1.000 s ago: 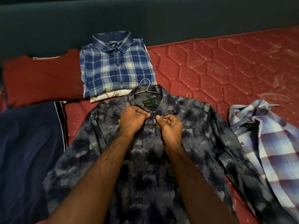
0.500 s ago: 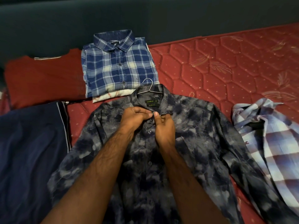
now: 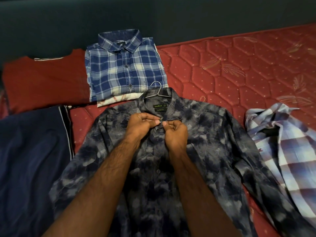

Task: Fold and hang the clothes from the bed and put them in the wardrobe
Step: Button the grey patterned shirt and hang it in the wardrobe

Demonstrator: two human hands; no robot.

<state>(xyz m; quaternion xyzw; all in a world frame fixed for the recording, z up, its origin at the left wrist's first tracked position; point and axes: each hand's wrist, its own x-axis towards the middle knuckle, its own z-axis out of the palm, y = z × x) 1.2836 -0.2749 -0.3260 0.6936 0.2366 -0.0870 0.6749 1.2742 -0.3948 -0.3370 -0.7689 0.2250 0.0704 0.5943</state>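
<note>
A dark grey-blue patterned shirt point(image 3: 213, 134) lies spread face up on the red mattress point(image 3: 239, 65), with a metal hanger point(image 3: 156, 90) inside its collar and the hook sticking out. My left hand point(image 3: 142, 124) and my right hand point(image 3: 176, 134) meet just below the collar. Both pinch the shirt's placket at a top button. A folded blue plaid shirt point(image 3: 123, 65) rests beyond the collar on a white printed garment point(image 3: 118, 100).
A red garment point(image 3: 44, 79) lies folded at the back left and a dark navy garment point(image 3: 30, 159) at the left. A crumpled light plaid shirt point(image 3: 282, 144) sits at the right. A dark headboard point(image 3: 153, 17) runs behind the bed.
My hands have shifted slightly up the placket toward the collar and now pinch together at the top button. The shirt and the other clothes stay where they were.
</note>
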